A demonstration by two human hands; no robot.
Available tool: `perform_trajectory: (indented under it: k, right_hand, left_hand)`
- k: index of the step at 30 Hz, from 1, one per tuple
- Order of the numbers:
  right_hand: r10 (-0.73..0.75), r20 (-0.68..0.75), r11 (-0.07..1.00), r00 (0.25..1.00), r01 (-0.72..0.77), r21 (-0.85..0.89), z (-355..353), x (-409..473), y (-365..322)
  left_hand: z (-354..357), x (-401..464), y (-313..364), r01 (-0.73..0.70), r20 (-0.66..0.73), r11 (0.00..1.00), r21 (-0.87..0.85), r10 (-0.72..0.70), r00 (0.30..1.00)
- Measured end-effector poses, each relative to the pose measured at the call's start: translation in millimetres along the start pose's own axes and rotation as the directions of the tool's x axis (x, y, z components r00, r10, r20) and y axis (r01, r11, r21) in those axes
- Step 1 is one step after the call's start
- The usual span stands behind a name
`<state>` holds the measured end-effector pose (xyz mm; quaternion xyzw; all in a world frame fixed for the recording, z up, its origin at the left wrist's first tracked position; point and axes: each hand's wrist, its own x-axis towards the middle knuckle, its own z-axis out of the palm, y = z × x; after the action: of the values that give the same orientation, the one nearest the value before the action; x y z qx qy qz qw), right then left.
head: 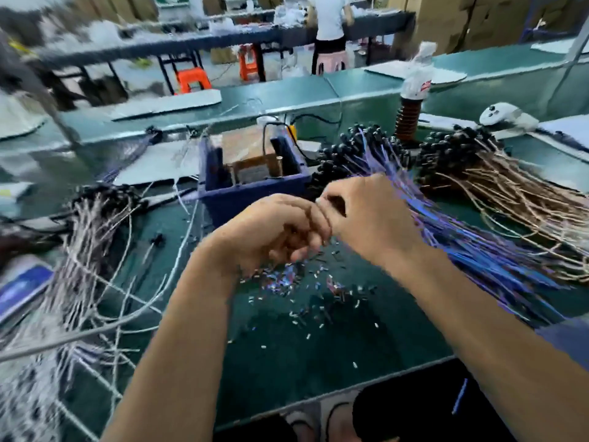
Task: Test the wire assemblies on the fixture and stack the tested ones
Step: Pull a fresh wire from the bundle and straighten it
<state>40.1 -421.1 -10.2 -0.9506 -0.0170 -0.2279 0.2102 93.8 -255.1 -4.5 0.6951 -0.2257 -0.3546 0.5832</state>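
Both hands close in, meeting over the green mat: left hand curled, right hand pinching, contents lost in blur. Blue fixture just behind. Purple wires fanned right, pale wires left. Red bottle label unreadable. Workshop benches, orange stools beyond.

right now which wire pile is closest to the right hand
The purple-blue wire bundle, directly beside the right hand; the brown bundle and grey pile lie farther off.
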Motion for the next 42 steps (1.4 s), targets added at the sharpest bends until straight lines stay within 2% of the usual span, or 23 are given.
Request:
perform_trajectory:
  k: [2, 4, 6, 9, 10, 12, 15, 19, 23, 25, 28, 31, 33, 35, 36, 39, 40, 42]
  right_hand:
    - [-0.060, 0.183, 0.998, 0.981, 0.054, 0.039, 26, 1, -32]
    - [-0.133, 0.324, 0.991, 0.937, 0.115, 0.075, 52, 1, -64]
    - [-0.183, 0.402, 0.982, 0.897, 0.149, 0.115, 76, 2, -94]
    - [-0.217, 0.469, 0.975, 0.856, 0.161, 0.156, 110, 9, -132]
    - [-0.217, 0.495, 0.972, 0.841, 0.141, 0.186, 122, 12, -146]
    - [-0.169, 0.553, 0.958, 0.816, 0.004, 0.288, 144, 20, -167]
    - [-0.021, 0.563, 0.933, 0.826, -0.186, 0.308, 175, 36, -193]
    - [0.069, 0.442, 0.955, 0.894, -0.188, 0.231, 193, 44, -211]
    - [0.104, 0.441, 0.959, 0.892, -0.207, 0.193, 199, 45, -217]
    - [0.123, 0.450, 0.944, 0.884, -0.244, 0.221, 199, 47, -215]
    - [0.183, 0.387, 0.888, 0.904, -0.321, 0.330, 198, 46, -208]
    - [0.170, 0.328, 0.871, 0.929, -0.298, 0.392, 197, 41, -204]
    - [0.167, 0.301, 0.856, 0.939, -0.290, 0.428, 195, 40, -202]
    - [0.178, 0.311, 0.787, 0.934, -0.324, 0.525, 190, 41, -203]
    - [0.183, 0.325, 0.718, 0.928, -0.352, 0.600, 186, 42, -204]
    - [0.160, 0.396, 0.419, 0.904, -0.425, 0.802, 170, 46, -209]
    - [0.135, 0.404, 0.361, 0.905, -0.425, 0.830, 162, 48, -210]
    - [0.054, 0.390, 0.335, 0.919, -0.384, 0.860, 149, 49, -208]
  left_hand:
    - [-30, -34, -11, 0.142, -0.121, 0.964, 0.224, -0.118, 0.986]
    - [-57, -63, -22, 0.292, -0.266, 0.873, 0.391, -0.196, 0.944]
    - [-82, -83, -32, 0.410, -0.431, 0.796, 0.446, -0.211, 0.878]
    - [-118, -97, -38, 0.539, -0.654, 0.707, 0.458, -0.143, 0.743]
    - [-132, -103, -38, 0.572, -0.703, 0.681, 0.458, -0.117, 0.702]
    - [-157, -111, -36, 0.610, -0.757, 0.628, 0.484, -0.050, 0.652]
    - [-179, -117, -27, 0.644, -0.789, 0.595, 0.480, -0.028, 0.614]
    - [-182, -110, -16, 0.624, -0.786, 0.678, 0.388, -0.111, 0.608]
    - [-178, -102, -19, 0.612, -0.777, 0.696, 0.376, -0.122, 0.617]
    - [-176, -99, -23, 0.634, -0.781, 0.670, 0.385, -0.129, 0.611]
    - [-174, -98, -29, 0.669, -0.782, 0.630, 0.395, -0.151, 0.604]
    - [-171, -94, -30, 0.649, -0.764, 0.652, 0.392, -0.162, 0.625]
    - [-168, -91, -27, 0.624, -0.779, 0.664, 0.412, -0.099, 0.619]
    - [-167, -91, -22, 0.596, -0.813, 0.692, 0.407, -0.024, 0.582]
    - [-168, -91, -19, 0.576, -0.832, 0.718, 0.391, 0.007, 0.555]
    - [-169, -90, -9, 0.463, -0.890, 0.829, 0.315, 0.088, 0.448]
    - [-168, -90, -6, 0.380, -0.906, 0.884, 0.271, 0.102, 0.410]
    - [-162, -89, 2, 0.118, -0.940, 0.981, 0.151, 0.105, 0.324]
